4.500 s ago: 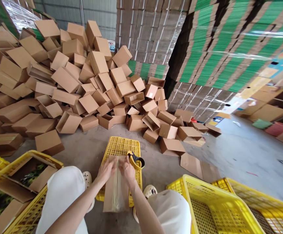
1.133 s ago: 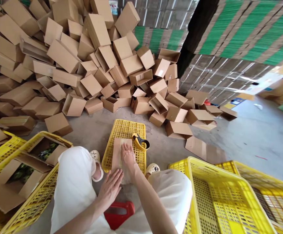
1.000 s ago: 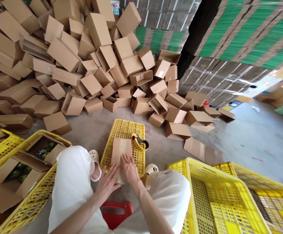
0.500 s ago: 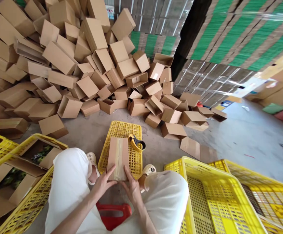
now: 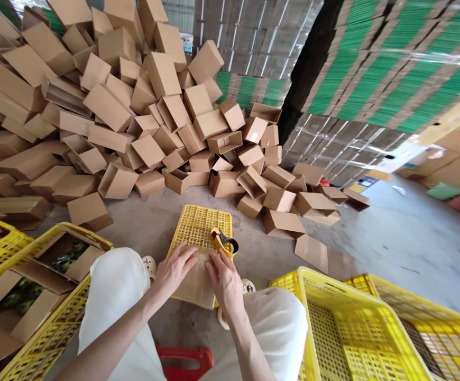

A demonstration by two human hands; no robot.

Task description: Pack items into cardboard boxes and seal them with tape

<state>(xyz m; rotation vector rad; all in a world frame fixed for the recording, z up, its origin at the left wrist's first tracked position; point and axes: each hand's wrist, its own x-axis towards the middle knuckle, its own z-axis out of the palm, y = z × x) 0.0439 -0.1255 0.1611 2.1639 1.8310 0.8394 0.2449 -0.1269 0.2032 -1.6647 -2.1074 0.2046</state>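
Note:
A small cardboard box (image 5: 194,286) lies tilted on an upturned yellow plastic crate (image 5: 198,217), its near end towards me. Clear tape runs over its top at the far end. My left hand (image 5: 175,269) grips the far left corner, fingers bent over the top. On the far right side, my right hand (image 5: 227,279) holds the box with its fingers along the edge. Just beyond the right fingertips, a yellow and black tape dispenser (image 5: 224,242) rests on the crate. The undersides of both hands are hidden.
Loose cardboard boxes (image 5: 146,151) are heaped ahead. On the left, a yellow crate (image 5: 51,323) holds open boxes with dark green contents. Yellow crates (image 5: 305,312) stand at the right. Part of a red stool (image 5: 202,360) shows between my knees.
Both hands have moved from the box's near end to its far end. The box has turned slightly and its near end has come closer to me. The tape dispenser stays on the crate.

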